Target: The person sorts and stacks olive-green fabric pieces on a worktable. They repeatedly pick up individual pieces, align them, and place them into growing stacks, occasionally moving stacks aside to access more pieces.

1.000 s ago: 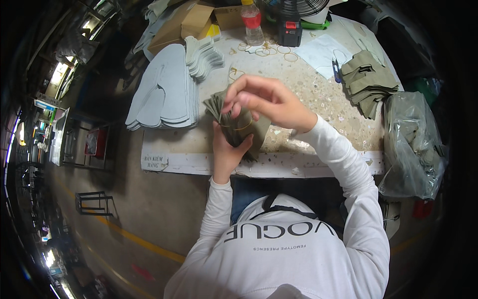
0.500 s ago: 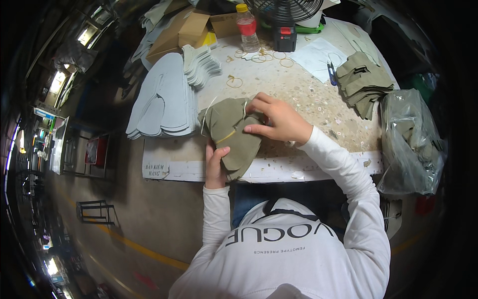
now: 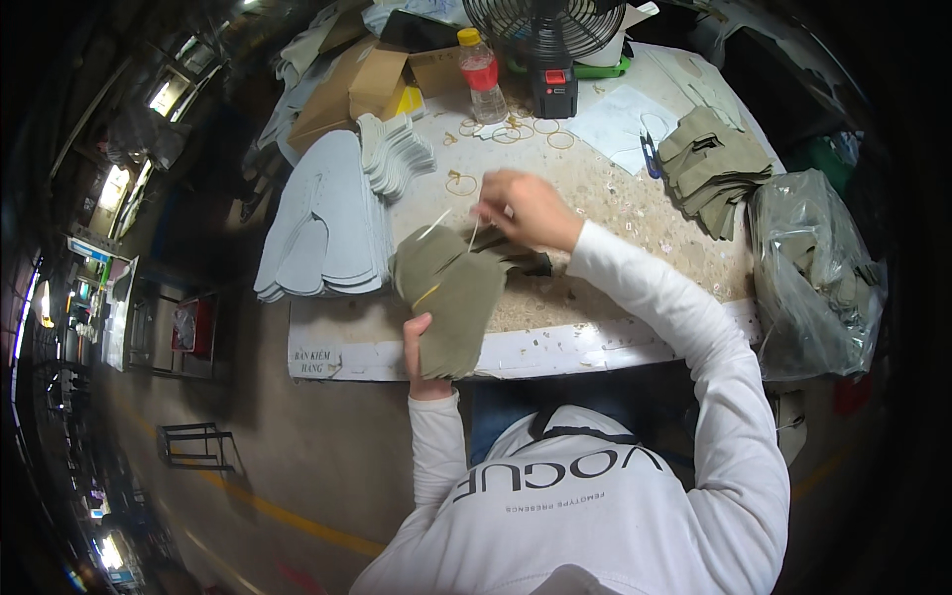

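Hands have parted across rounded olive fabric

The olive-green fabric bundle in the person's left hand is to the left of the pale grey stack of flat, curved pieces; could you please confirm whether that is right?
Not quite: in the head view, the olive-green fabric bundle in the person's left hand is to the right of the pale grey stack.

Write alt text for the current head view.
A left hand grips a yellow-banded bundle of olive pieces over a worktable, the right hand holding a white string at its far edge. Grey cut pieces lie left; a bottle and fan stand behind.
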### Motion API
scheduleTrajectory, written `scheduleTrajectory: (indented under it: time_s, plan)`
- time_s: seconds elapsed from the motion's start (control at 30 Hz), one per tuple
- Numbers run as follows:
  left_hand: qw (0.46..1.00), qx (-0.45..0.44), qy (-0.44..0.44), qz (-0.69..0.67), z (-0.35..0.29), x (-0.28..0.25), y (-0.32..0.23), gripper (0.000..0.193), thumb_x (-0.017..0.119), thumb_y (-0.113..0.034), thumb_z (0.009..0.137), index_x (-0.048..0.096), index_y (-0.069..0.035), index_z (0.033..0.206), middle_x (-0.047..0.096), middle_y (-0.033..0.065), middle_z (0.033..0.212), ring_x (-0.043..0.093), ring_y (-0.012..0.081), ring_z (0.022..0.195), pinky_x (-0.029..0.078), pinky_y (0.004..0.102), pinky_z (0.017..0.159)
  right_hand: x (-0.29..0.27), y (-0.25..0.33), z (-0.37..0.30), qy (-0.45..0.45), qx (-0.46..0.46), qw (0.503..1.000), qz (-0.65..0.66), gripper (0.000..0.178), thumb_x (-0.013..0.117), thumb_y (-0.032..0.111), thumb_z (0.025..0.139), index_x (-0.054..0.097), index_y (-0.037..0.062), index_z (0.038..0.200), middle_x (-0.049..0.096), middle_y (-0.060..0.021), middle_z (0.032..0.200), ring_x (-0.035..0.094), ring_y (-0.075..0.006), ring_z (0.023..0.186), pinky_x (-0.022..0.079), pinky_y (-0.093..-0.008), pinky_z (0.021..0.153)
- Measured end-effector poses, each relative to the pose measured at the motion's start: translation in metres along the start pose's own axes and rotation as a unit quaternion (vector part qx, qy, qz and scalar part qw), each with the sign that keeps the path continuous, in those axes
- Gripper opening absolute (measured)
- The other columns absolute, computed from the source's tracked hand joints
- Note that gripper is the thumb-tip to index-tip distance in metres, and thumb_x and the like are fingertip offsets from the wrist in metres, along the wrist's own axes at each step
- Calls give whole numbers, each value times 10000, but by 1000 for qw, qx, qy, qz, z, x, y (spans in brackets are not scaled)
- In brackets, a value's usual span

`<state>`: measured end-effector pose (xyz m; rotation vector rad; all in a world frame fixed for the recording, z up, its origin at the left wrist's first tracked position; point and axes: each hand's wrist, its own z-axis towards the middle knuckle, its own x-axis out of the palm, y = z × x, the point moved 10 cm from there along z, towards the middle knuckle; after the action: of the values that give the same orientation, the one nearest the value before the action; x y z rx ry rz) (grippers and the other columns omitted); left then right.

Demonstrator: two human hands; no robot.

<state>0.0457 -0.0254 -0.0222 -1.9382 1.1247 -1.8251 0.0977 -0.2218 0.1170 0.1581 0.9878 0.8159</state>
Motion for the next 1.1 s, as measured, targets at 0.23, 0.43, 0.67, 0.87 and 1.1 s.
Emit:
scheduleTrajectory:
  time_s: [0.23, 0.43, 0.67, 0.87, 1.1]
  plan:
    - [999, 0, -18, -50, 6, -33, 2, 648, 492, -342, 880, 415, 26, 1408, 510, 207, 1395, 525, 376, 1244, 426, 523, 1058, -87, -201, 18, -348, 341, 862, -140, 318, 625, 358, 914, 753, 79, 832, 689, -180, 898, 668, -346, 814, 507, -432, 726]
    - [999, -9, -12, -49, 0, -18, 3, 615, 479, -356, 921, 425, 23, 1403, 514, 196, 1396, 534, 358, 1240, 420, 478, 1072, -94, -221, -32, -154, 355, 890, -242, 276, 643, 330, 883, 739, 71, 892, 687, -175, 912, 672, -347, 855, 534, -451, 747]
    - [998, 18, 13, 51, 0, 23, 8, 590, 491, -365, 977, 360, -42, 1453, 473, 130, 1428, 482, 257, 1294, 398, 395, 1074, -69, -30, -70, -32, 179, 982, 50, 321, 716, 321, 841, 709, 53, 1017, 674, -143, 932, 651, -279, 794, 529, -414, 688]
    - [969, 147, 94, 172, -9, 86, 11, 642, 515, -31, 971, 185, -42, 1521, 362, 102, 1482, 365, 188, 1349, 286, 347, 1124, -18, 63, -91, 11, 124, 992, -8, 887, 809, 316, 737, 378, 120, 1487, 397, -250, 1424, 438, -439, 1260, 372, -451, 1073]
    - [964, 142, 5, 226, -1, 42, -22, 388, 553, -178, 1016, 453, -3, 1347, 552, 82, 1304, 516, 139, 1176, 396, 301, 1019, -10, 33, -105, -6, 172, 917, 360, 854, 750, 157, 793, 313, 118, 1526, 397, -199, 1465, 469, -292, 1302, 365, -365, 1083]
